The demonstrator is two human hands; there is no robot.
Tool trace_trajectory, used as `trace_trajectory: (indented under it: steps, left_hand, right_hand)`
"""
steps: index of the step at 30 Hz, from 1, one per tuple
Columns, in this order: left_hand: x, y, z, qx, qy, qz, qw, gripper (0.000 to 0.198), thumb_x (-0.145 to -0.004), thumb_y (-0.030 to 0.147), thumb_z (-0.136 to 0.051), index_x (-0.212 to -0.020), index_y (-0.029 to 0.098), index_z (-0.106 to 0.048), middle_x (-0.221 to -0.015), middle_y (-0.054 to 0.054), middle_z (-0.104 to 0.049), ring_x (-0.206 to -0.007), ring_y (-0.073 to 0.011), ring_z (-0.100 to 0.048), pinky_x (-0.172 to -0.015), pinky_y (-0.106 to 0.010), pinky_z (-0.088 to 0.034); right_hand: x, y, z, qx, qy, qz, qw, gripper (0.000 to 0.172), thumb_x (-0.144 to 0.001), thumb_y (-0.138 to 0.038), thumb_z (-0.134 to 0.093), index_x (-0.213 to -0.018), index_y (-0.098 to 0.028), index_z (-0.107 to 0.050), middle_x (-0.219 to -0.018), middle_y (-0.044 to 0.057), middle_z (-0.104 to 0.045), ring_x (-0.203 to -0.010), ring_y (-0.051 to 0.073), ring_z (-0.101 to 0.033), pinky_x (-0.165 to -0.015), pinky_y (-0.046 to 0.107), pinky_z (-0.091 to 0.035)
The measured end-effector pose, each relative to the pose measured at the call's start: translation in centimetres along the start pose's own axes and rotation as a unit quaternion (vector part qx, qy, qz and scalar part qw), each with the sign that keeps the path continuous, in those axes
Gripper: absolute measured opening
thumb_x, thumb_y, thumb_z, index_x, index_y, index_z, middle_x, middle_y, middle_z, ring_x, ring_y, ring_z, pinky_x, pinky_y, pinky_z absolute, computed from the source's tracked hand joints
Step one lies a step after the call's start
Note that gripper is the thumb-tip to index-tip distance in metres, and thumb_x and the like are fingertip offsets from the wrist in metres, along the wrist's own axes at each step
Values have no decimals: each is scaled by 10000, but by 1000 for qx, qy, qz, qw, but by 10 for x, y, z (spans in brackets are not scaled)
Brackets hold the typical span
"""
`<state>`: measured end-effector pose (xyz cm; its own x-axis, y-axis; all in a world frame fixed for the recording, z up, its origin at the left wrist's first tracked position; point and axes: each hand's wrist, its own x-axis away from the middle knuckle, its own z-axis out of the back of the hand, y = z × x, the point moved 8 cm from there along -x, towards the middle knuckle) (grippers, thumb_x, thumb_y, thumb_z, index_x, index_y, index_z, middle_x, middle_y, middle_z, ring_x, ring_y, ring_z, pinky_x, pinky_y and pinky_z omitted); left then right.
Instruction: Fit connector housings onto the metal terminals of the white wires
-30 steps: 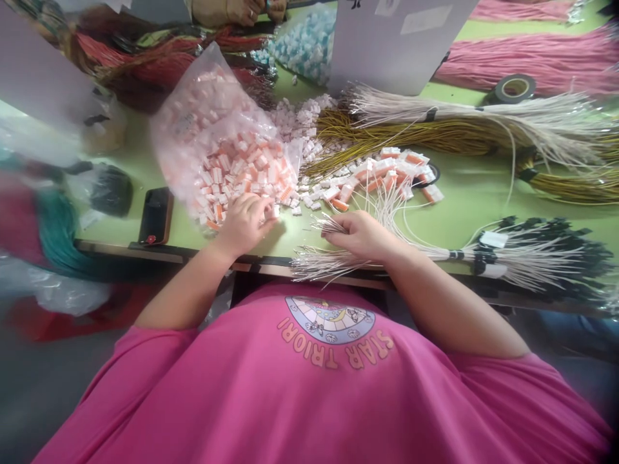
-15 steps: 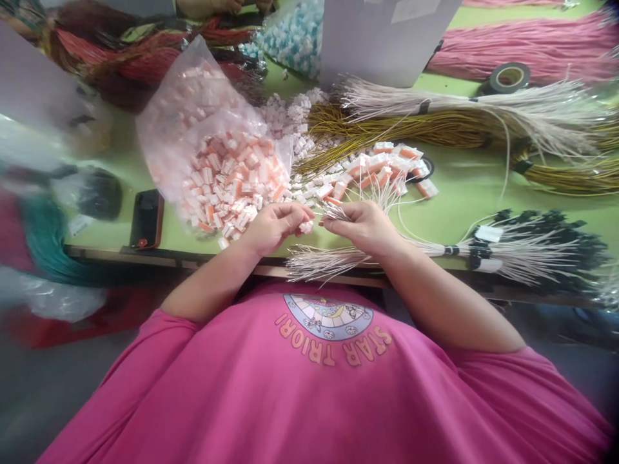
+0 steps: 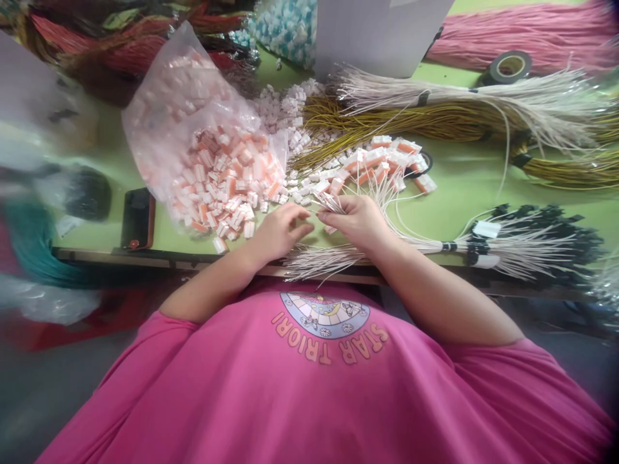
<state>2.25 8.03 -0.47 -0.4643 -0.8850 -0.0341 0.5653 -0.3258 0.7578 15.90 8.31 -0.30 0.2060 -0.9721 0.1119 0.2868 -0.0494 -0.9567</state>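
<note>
My left hand (image 3: 281, 229) is just above the table's front edge, its thumb and fingers apart with nothing visible between them. A short gap separates it from my right hand (image 3: 360, 220), which is closed around a small bunch of white wires (image 3: 331, 203) whose tips point left. Just under the right fingertips shows a small pale connector housing (image 3: 330, 229); whether it is held or lying there I cannot tell. Beyond the left hand lies a heap of white and orange connector housings (image 3: 232, 183). More orange-and-white housings (image 3: 377, 160) with white wires sit beyond the right hand.
A clear plastic bag (image 3: 159, 122) spills the housings. At the front right is a tied white wire bundle (image 3: 449, 247) with black ends. Farther back are yellow wires (image 3: 435, 125), white wires (image 3: 464, 103), a tape roll (image 3: 510, 66) and a grey bin (image 3: 377, 38). A phone (image 3: 138, 219) lies left.
My left hand has drawn slightly left and its fingers have parted; the pale connector at its fingertips no longer shows there. The right hand keeps its wires. The view has shifted slightly.
</note>
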Motion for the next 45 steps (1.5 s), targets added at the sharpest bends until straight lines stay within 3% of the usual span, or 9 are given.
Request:
trace_trajectory:
  steps: [5,12,14,17,21,26,31,36,45]
  left_hand:
    - [-6,40,-24,-218,-92,-70,969,211,-875,304,-516,-1008,165,-603,-986,-107,-577,-888,-227,-527,-735,-355,-426]
    - [-32,51,-50,-205,-122,-75,968,177,-816,124,-506,-947,143,-622,-873,-102,-606,-834,-217,-564,-738,-352,-423]
    - [-30,47,-39,-134,-118,-59,982,195,-834,142,-486,-978,141,-618,-835,-94,-613,-796,-203,-576,-733,-354,-436]
    - [-20,29,-13,86,-115,30,989,236,-840,227,-528,-1057,155,-588,-842,-77,-634,-769,-181,-605,-711,-342,-476]
    - [-6,0,-1,381,-108,151,906,236,-777,242,-609,-1001,171,-586,-954,-76,-645,-842,-189,-654,-715,-340,-529]
    - [0,-18,-11,493,-64,177,849,373,-671,256,-758,-996,198,-584,-783,4,-626,-791,-152,-664,-735,-304,-536]
    - [2,-19,-26,550,-81,197,807,320,-675,214,-768,-957,172,-621,-758,-3,-643,-711,-117,-640,-652,-241,-519]
    - [1,-16,-23,540,-67,165,822,291,-696,221,-755,-953,152,-638,-732,8,-626,-639,-77,-594,-631,-216,-502]
    - [0,-7,-13,363,-16,131,922,247,-672,229,-751,-878,117,-676,-703,-12,-642,-622,-94,-595,-614,-237,-519]
  right_hand:
    - [2,-3,16,-77,19,8,997,148,-692,-263,-655,-598,-159,-607,-509,-41,-497,-492,77,-417,-506,249,-322]
    - [3,-1,28,-158,14,-26,987,187,-672,-294,-656,-570,-177,-552,-421,-66,-374,-406,61,-295,-432,247,-203]
    - [3,-2,30,-167,27,-25,985,177,-660,-276,-645,-559,-177,-538,-430,-68,-354,-415,60,-285,-440,249,-207]
    - [4,-3,28,-151,32,-21,988,126,-653,-256,-633,-593,-168,-565,-478,-58,-389,-453,65,-312,-463,250,-231]
    - [7,-9,22,-49,27,9,998,190,-679,-269,-614,-552,-171,-510,-506,-56,-357,-493,69,-294,-482,254,-208]
    - [10,-18,14,65,20,50,996,341,-707,-269,-577,-483,-187,-333,-517,-56,-247,-530,71,-255,-521,265,-229]
    - [9,-18,9,104,20,49,993,288,-718,-276,-550,-504,-177,-385,-540,-47,-263,-548,76,-272,-526,264,-243]
    - [8,-14,8,136,25,37,990,261,-723,-285,-548,-513,-163,-451,-539,-41,-278,-555,83,-291,-522,269,-246]
    - [6,-8,-1,155,-9,20,988,222,-737,-278,-551,-555,-151,-540,-517,-43,-331,-548,84,-316,-558,281,-263]
